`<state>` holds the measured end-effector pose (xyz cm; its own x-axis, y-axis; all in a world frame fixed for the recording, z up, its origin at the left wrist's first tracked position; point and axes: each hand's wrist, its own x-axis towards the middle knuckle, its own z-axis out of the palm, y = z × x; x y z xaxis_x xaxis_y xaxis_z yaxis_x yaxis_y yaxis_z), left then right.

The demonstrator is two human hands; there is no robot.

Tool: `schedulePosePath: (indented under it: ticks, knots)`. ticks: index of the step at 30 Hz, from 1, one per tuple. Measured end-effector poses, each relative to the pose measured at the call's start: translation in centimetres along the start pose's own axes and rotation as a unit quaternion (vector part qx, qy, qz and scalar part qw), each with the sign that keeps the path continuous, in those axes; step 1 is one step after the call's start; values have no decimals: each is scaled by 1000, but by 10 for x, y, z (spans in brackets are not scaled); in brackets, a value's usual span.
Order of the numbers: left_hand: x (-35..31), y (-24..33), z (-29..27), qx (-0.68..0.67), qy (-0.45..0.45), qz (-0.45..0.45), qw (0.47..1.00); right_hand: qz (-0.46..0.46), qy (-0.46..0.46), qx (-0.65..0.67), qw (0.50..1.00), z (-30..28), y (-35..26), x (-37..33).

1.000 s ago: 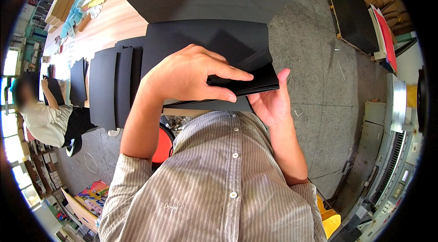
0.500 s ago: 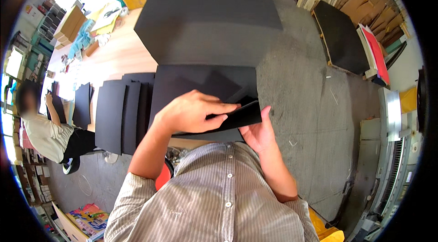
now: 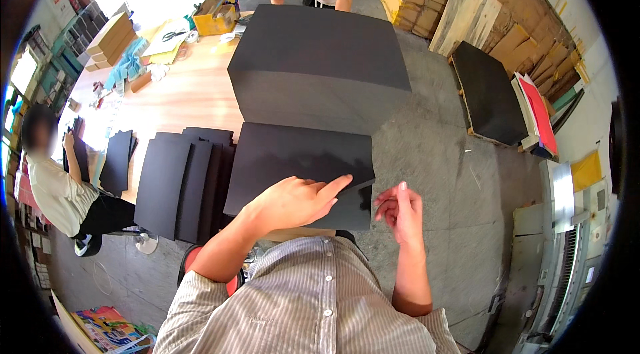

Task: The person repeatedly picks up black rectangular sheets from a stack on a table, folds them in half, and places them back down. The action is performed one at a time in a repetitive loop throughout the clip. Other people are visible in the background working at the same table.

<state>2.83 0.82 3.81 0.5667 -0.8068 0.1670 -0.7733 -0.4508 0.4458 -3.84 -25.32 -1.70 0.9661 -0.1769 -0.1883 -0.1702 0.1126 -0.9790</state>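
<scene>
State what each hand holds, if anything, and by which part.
The right hand holds nothing. The left hand lies over the black sheets, fingers toward their right edge; whether it pinches one cannot be told.

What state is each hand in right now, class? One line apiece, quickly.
Left hand: on the black sheets; whether it grips one cannot be told.
Right hand: open, loosely bent, holding nothing visible.

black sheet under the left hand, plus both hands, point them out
Black sheet (image 3: 297,155): head view, bare upper face
Left hand (image 3: 293,204): head view, back of the hand
Right hand (image 3: 404,217): head view, middle of the hand
</scene>
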Motion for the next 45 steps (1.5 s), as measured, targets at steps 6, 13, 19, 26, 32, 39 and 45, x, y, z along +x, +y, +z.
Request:
schedulePosePath:
  ticks: [6,13,19,26,32,39,45]
  knots:
    - [-11,4,27,119,39,62,990,198,-116,179,957,23,-13,8]
    - [-45,8,31,32,106,42,993,131,-125,176,968,27,3,-7]
    - [-123,-15,-3,-225,409,-246,849,4,-87,115,989,2,4,-39]
    - [-138,-19,-5,-425,344,-135,826,-210,-115,-22,971,-20,6,-4]
    - [-140,-50,23,-413,263,-184,852,-233,-137,-81,959,10,8,22]
    - [-133,-40,33,-374,311,-213,847,-209,-170,-39,962,-4,38,30]
    - [-147,-10,8,-298,270,-224,888,-222,-62,-120,966,-4,-9,15]
